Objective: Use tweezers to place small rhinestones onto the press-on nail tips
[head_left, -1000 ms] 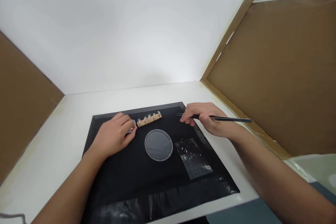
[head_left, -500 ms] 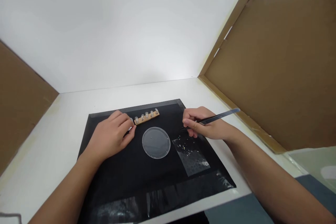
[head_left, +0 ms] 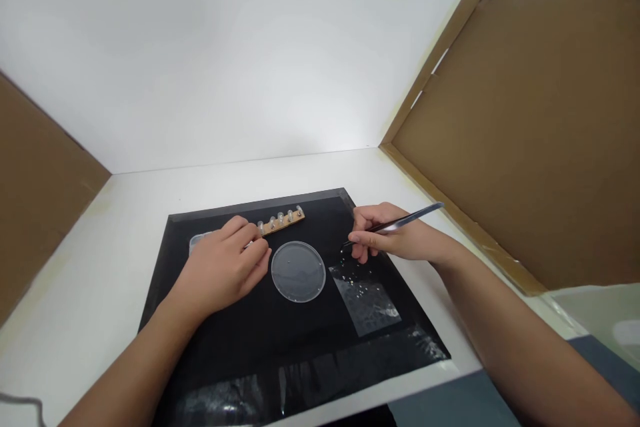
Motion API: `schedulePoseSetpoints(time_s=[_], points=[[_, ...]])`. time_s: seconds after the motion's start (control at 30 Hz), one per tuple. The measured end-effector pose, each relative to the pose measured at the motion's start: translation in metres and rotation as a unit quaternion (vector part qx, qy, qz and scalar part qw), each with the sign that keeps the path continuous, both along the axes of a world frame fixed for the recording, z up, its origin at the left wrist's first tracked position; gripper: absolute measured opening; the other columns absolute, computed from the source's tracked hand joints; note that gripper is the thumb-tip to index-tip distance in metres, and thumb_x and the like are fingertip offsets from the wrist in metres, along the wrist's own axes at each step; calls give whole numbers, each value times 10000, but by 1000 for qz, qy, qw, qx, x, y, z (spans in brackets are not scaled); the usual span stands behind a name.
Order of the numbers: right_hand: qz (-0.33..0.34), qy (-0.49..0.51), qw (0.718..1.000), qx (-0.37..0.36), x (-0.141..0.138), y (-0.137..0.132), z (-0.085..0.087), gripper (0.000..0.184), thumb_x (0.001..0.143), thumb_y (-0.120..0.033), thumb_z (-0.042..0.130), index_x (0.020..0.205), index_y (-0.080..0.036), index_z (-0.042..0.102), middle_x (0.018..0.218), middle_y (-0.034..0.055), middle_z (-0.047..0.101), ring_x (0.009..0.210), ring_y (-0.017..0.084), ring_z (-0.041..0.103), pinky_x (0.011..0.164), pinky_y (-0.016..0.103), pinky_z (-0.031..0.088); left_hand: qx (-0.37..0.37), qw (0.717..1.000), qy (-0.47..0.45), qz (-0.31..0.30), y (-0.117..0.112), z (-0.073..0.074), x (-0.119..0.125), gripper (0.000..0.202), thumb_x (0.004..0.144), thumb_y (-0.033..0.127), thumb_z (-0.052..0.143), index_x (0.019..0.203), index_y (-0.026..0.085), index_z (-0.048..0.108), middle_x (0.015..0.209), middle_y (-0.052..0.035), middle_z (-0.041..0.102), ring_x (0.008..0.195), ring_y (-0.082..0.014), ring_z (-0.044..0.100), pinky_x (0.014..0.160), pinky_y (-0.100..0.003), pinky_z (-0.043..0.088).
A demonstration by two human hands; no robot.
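My right hand (head_left: pixel 383 230) grips dark tweezers (head_left: pixel 400 223) like a pen. Their tips point down-left, and a tiny bright speck shows at or near them. Just below lie scattered small shiny bits, probably rhinestones (head_left: pixel 359 287), on and around a clear plastic sheet (head_left: pixel 370 310). My left hand (head_left: pixel 225 267) is closed, its fingers curled beside the left end of a wooden strip (head_left: pixel 283 223) carrying several clear nail tips (head_left: pixel 281 217). Whatever those fingers hold is hidden. A round clear dish or lid (head_left: pixel 299 273) lies between the hands.
A black mat (head_left: pixel 240 347) lies under everything on the white table (head_left: pixel 100 267). Part of a clear box (head_left: pixel 197 239) shows behind my left hand. Brown boards (head_left: pixel 525 127) stand on both sides, and a cable (head_left: pixel 23 400) lies at lower left.
My left hand has shifted right, now covering the strip's left end and uncovering part of the clear box. The tweezers have tilted slightly, with their tips a little lower over the small bits.
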State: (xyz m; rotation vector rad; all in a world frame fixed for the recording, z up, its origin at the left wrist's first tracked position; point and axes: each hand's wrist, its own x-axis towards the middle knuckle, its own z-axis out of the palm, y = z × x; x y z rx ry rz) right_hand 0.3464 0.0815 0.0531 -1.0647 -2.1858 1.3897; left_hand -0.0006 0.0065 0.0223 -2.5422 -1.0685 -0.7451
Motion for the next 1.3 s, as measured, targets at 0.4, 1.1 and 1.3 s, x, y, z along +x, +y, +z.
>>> schedulePoseSetpoints(time_s=[0.4, 1.1, 1.3], points=[[24, -35, 996, -72, 1, 1, 0, 412, 916, -494, 808, 773, -180, 581, 717, 49, 805, 604, 180, 791, 488, 213, 518, 6, 999, 32, -13, 4, -2, -1, 202, 1038, 204, 595, 844, 188, 652, 889, -60, 679, 901, -239, 582, 747, -379, 573], [46, -24, 997, -64, 1, 4, -6, 388, 953, -474, 776, 792, -181, 580, 717, 29, 799, 626, 159, 787, 508, 214, 513, 3, 1000, 19, -5, 7, -7, -7, 119, 1011, 202, 630, 901, 187, 674, 928, -70, 709, 961, -263, 613, 754, -387, 571], [46, -23, 996, -68, 2, 5, -8, 388, 974, -465, 759, 794, -180, 568, 731, 29, 807, 625, 155, 790, 510, 207, 513, 7, 1000, 17, -11, 7, -7, -8, 122, 1022, 203, 618, 910, 188, 665, 934, -66, 710, 974, -258, 606, 758, -381, 572]])
